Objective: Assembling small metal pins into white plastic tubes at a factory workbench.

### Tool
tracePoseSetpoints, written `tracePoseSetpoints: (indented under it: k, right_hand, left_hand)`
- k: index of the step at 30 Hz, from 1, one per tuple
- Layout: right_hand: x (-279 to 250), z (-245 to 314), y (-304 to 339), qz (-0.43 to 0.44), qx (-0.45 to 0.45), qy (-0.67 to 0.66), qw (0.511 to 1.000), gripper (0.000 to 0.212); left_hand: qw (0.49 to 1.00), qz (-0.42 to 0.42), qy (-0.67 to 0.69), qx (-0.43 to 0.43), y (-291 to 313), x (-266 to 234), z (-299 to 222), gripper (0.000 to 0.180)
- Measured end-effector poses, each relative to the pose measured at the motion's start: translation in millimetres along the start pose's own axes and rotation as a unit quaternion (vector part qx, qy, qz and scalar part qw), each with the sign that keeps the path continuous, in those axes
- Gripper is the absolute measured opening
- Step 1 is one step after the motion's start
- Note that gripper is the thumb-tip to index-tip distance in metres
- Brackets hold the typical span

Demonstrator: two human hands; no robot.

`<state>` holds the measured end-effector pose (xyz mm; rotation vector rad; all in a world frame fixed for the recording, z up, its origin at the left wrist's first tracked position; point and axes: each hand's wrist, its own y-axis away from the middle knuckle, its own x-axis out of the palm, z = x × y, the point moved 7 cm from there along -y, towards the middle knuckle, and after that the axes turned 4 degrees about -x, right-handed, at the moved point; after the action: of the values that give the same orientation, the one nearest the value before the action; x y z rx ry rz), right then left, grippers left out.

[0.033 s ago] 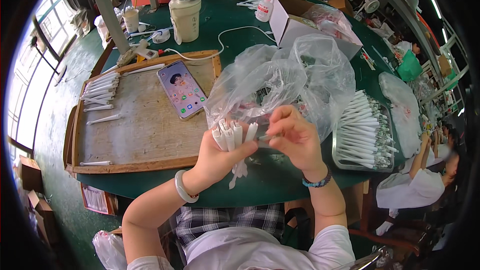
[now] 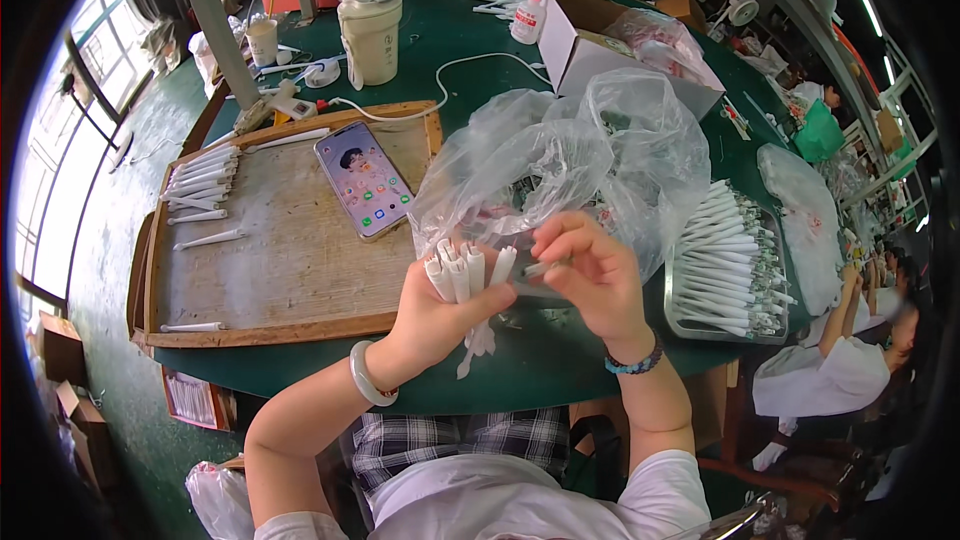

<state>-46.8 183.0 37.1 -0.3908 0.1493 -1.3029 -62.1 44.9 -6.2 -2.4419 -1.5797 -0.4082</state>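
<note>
Left hand [image 2: 430, 312] wraps a bundle of white tubes [image 2: 458, 278]; right hand [image 2: 598, 285], just apart, appears to pinch a small pale piece [image 2: 535, 269]. Risks: slack left grip could spill tubes; slipping pinch could lose the piece near the plastic bag [image 2: 560, 155] beyond both hands

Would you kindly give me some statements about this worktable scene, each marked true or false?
1. The left hand holds several white sticks. True.
2. The phone lies outside the wooden tray. False: the phone lies inside the wooden tray.
3. The right hand grips the red-capped bottle. False: the red-capped bottle stands upright, apart from the right hand.
4. A metal tray holds more white sticks. True.
</note>
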Motion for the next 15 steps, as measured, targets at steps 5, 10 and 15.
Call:
tracePoseSetpoints:
  k: [5, 10, 15]
  right_hand:
    - [-3, 3, 0, -0.071, 0.001, -0.073, 0.995, 0.020]
    - [-8, 0, 1, -0.045, -0.013, -0.097, 0.994, 0.023]
    - [-4, -2, 0, -0.051, 0.009, -0.071, 0.996, 0.028]
  left_hand:
    - [0.999, 0.033, -0.032, 0.002, 2, 8, -6, 0.023]
    - [0.999, 0.034, -0.001, -0.013, 2, 8, -5, 0.023]
    - [0.998, 0.062, 0.016, -0.018, 4, 14, -7, 0.023]
